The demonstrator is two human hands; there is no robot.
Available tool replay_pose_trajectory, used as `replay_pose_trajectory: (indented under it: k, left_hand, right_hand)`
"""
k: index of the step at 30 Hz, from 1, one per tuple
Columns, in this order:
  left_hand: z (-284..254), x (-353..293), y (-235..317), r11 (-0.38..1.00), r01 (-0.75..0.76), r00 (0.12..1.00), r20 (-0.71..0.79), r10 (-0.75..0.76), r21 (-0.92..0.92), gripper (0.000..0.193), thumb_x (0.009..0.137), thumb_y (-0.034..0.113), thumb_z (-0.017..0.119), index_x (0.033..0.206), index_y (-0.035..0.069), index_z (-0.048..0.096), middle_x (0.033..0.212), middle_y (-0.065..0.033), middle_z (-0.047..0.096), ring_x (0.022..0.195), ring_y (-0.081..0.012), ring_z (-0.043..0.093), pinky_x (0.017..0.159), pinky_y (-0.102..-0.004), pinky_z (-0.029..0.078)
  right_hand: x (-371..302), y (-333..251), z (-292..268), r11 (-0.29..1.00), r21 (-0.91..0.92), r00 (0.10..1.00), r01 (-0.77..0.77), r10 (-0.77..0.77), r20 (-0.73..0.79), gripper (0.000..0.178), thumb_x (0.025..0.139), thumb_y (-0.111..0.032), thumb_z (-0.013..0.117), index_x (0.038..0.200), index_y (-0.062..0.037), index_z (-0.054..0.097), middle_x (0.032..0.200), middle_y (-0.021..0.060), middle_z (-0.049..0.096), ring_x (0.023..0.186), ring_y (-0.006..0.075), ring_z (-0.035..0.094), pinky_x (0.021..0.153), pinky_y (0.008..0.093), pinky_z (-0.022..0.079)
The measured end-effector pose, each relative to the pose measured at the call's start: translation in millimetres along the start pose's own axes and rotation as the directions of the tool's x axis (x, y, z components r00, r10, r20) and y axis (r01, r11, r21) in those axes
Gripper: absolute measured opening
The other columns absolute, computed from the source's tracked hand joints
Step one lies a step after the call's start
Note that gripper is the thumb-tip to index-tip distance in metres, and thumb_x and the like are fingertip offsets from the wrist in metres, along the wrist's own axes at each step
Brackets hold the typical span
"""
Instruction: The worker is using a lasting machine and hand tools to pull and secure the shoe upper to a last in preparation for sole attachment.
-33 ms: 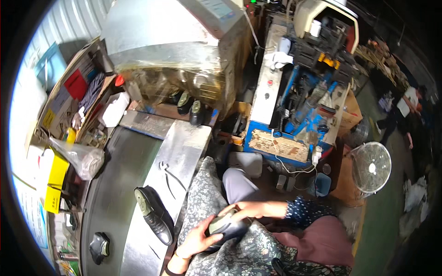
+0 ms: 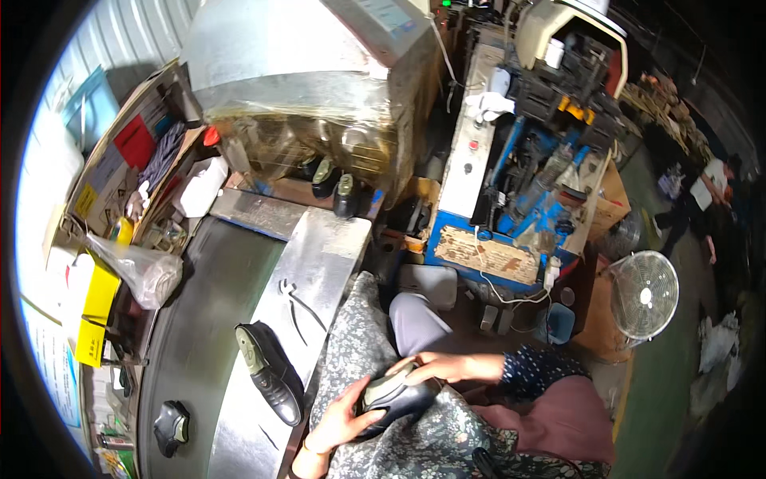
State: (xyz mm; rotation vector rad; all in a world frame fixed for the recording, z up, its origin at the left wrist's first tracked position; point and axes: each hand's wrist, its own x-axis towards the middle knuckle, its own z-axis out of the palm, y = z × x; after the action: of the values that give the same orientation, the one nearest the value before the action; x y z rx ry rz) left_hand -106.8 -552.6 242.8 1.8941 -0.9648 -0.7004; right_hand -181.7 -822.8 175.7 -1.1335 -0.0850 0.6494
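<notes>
A black shoe point(image 2: 395, 399) with a pale greenish last inside it rests on my lap, over a dark floral apron point(image 2: 359, 327). My left hand point(image 2: 345, 417) grips its near left side, thumb and fingers spread around it. From the right, my right hand point(image 2: 435, 367) reaches across with its fingers closed at the shoe's top opening; the fingertips are partly hidden. On the metal ledge to my left lies another black shoe point(image 2: 275, 379), also with a pale last in it. Beyond that shoe lie metal pincers point(image 2: 297, 307).
A dark conveyor belt point(image 2: 203, 319) runs left of the ledge, carrying a black shoe point(image 2: 171, 429). Two more shoes stand at the opening of a large metal machine point(image 2: 279, 88). Ahead right is a blue-framed machine point(image 2: 487, 255); a round fan point(image 2: 645, 295) stands farther right.
The whole view has shifted slightly. My right fingers have moved a little at the shoe's opening, while my left hand keeps its hold.
</notes>
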Motion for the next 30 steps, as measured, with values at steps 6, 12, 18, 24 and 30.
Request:
replay_pose_trajectory:
  k: [6, 12, 18, 24, 30]
  left_hand:
    - [-19.3, -63.8, -84.2, 0.928, 0.107, 0.515, -0.779, -0.359, -0.358, 0.034, 0.090, 0.006, 0.061, 0.123, -0.004, 0.056, 0.123, -0.0173, 0.058, 0.115, -0.0287, 0.055, 0.102, -0.0378, 0.040]
    - [-53.0, -62.8, -82.9, 0.859, 0.485, 0.527, -0.839, -0.134, 0.167, 0.052, 0.086, 0.014, 0.066, 0.131, -0.005, 0.047, 0.130, -0.0260, 0.051, 0.122, -0.0402, 0.048, 0.106, -0.0450, 0.036]
    - [-68.9, -13.3, -86.8, 0.791, 0.593, 0.541, -0.802, -0.254, 0.151, 0.082, 0.076, 0.023, 0.078, 0.142, 0.000, 0.035, 0.138, -0.0283, 0.041, 0.128, -0.0451, 0.040, 0.107, -0.0479, 0.034]
    - [-90.6, -25.0, -150.4, 0.904, 0.427, 0.405, -0.893, -0.195, -0.003, 0.072, 0.078, 0.017, 0.077, 0.139, 0.004, 0.041, 0.132, -0.0225, 0.051, 0.122, -0.0350, 0.049, 0.105, -0.0418, 0.037]
    - [-60.4, 23.1, -52.8, 0.732, -0.136, 0.488, -0.688, -0.537, -0.668, 0.061, 0.093, 0.019, 0.061, 0.145, 0.006, 0.033, 0.131, -0.0219, 0.049, 0.106, -0.0271, 0.057, 0.091, -0.0379, 0.049]
  right_hand:
    - [58.9, -55.5, -5.9, 0.890, 0.429, 0.960, 0.151, -0.028, -0.280, 0.052, 0.091, -0.034, 0.058, 0.130, -0.0015, 0.050, 0.121, 0.0132, 0.060, 0.099, 0.0222, 0.064, 0.070, 0.0430, 0.060]
    - [266.8, -157.0, -81.5, 0.785, -0.082, 0.539, 0.614, -0.494, -0.682, 0.057, 0.082, -0.026, 0.076, 0.126, 0.0024, 0.052, 0.113, 0.0073, 0.063, 0.102, 0.0143, 0.057, 0.089, 0.0273, 0.046]
    - [375.7, -93.7, -50.5, 0.761, -0.547, 0.734, 0.348, -0.584, -0.345, 0.039, 0.091, -0.018, 0.065, 0.126, -0.0046, 0.053, 0.110, 0.0070, 0.062, 0.091, 0.0168, 0.060, 0.084, 0.0322, 0.051]
    - [226.3, 30.9, 59.9, 0.675, -0.691, 0.960, 0.258, -0.257, 0.107, 0.033, 0.091, -0.015, 0.065, 0.122, -0.0049, 0.060, 0.110, 0.0076, 0.068, 0.095, 0.0164, 0.065, 0.084, 0.0315, 0.053]
    - [171.2, 18.3, 82.4, 0.896, -0.129, 0.859, 0.425, -0.444, -0.254, 0.084, 0.088, -0.016, 0.069, 0.154, -0.0130, 0.016, 0.140, 0.0152, 0.045, 0.102, 0.0139, 0.058, 0.089, 0.0278, 0.048]
